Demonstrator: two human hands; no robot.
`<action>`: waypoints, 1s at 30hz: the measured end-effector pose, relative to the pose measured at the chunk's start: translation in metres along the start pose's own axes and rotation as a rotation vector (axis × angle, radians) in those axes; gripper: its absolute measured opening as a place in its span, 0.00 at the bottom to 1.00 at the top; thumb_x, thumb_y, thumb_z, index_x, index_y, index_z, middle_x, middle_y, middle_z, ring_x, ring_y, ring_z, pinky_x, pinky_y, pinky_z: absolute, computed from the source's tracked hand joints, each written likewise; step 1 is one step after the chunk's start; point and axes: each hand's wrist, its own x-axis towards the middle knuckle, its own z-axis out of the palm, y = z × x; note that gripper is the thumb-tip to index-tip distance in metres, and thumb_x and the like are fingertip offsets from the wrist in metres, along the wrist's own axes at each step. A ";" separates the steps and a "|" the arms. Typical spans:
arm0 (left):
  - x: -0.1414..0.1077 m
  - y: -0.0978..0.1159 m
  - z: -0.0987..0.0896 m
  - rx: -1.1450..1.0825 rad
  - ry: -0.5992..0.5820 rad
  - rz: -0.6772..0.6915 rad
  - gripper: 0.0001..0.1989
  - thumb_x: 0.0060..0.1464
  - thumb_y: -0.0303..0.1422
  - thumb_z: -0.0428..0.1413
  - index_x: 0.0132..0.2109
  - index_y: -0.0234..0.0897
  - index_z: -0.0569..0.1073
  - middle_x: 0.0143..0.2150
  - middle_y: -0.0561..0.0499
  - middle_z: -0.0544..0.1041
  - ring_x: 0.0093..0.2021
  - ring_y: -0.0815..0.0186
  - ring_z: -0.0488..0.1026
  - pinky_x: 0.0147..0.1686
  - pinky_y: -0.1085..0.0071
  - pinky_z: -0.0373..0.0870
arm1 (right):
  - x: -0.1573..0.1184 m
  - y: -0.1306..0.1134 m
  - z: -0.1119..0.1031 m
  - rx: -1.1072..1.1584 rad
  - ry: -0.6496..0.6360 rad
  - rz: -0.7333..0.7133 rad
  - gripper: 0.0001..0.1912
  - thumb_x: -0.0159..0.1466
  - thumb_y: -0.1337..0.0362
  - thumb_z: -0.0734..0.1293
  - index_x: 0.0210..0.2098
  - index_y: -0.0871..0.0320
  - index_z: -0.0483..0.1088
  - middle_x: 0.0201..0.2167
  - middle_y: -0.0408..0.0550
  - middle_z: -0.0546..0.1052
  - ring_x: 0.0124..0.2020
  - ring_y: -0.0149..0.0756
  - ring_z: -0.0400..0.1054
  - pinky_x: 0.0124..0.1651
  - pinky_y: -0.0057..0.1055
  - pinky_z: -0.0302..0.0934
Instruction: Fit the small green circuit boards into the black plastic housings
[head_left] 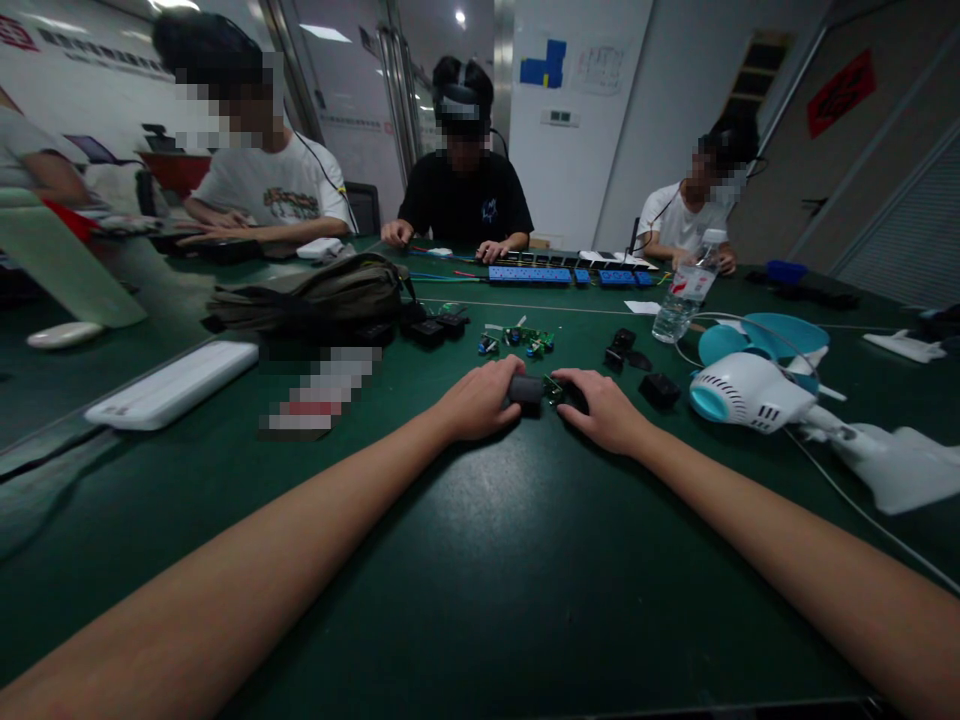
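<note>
My left hand (482, 400) is closed round a dark grey, block-shaped plastic housing (528, 390), held just above or on the green table. My right hand (606, 412) has its thumb and fingers curled at a small green circuit board (553, 389), which sits against the housing's right end. A dark shape between those fingers is too dim to name. Beyond both hands lies a cluster of small green circuit boards (521, 340) with blue and white parts. Black plastic pieces (621, 348) and a black block (659, 390) lie to the right of my right hand.
A white and teal fan (750, 392) lies at the right, near a water bottle (679, 295). To the left are a dark bag (315, 295) and a white power strip-like box (176, 385). Blue strips (529, 275) lie farther back, where several people sit.
</note>
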 end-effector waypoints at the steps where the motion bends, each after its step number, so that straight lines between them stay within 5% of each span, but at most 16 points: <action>1: 0.000 0.000 0.000 -0.006 -0.003 0.010 0.19 0.55 0.33 0.55 0.53 0.38 0.62 0.48 0.42 0.75 0.47 0.54 0.74 0.48 0.60 0.70 | 0.000 -0.001 -0.001 0.006 0.018 -0.019 0.21 0.62 0.67 0.67 0.55 0.57 0.69 0.53 0.58 0.76 0.55 0.50 0.69 0.57 0.52 0.61; 5: -0.001 0.000 -0.001 -0.027 -0.014 0.037 0.19 0.54 0.32 0.55 0.53 0.38 0.62 0.47 0.43 0.75 0.46 0.55 0.74 0.47 0.60 0.71 | -0.002 -0.006 -0.005 0.041 0.095 -0.155 0.17 0.61 0.67 0.66 0.51 0.56 0.70 0.50 0.56 0.76 0.54 0.49 0.68 0.57 0.50 0.60; 10: -0.001 -0.001 -0.001 -0.059 -0.030 0.126 0.21 0.54 0.31 0.55 0.56 0.37 0.64 0.51 0.42 0.75 0.51 0.55 0.73 0.52 0.60 0.69 | -0.004 -0.011 -0.006 0.055 0.029 -0.273 0.18 0.61 0.67 0.67 0.51 0.56 0.70 0.52 0.57 0.76 0.56 0.49 0.68 0.56 0.48 0.61; 30: 0.001 0.001 -0.002 -0.046 -0.087 0.147 0.21 0.58 0.38 0.56 0.57 0.38 0.70 0.45 0.44 0.76 0.45 0.56 0.73 0.47 0.62 0.69 | -0.001 -0.005 -0.003 0.042 0.016 -0.215 0.21 0.59 0.69 0.70 0.52 0.56 0.71 0.49 0.56 0.78 0.53 0.49 0.70 0.55 0.50 0.62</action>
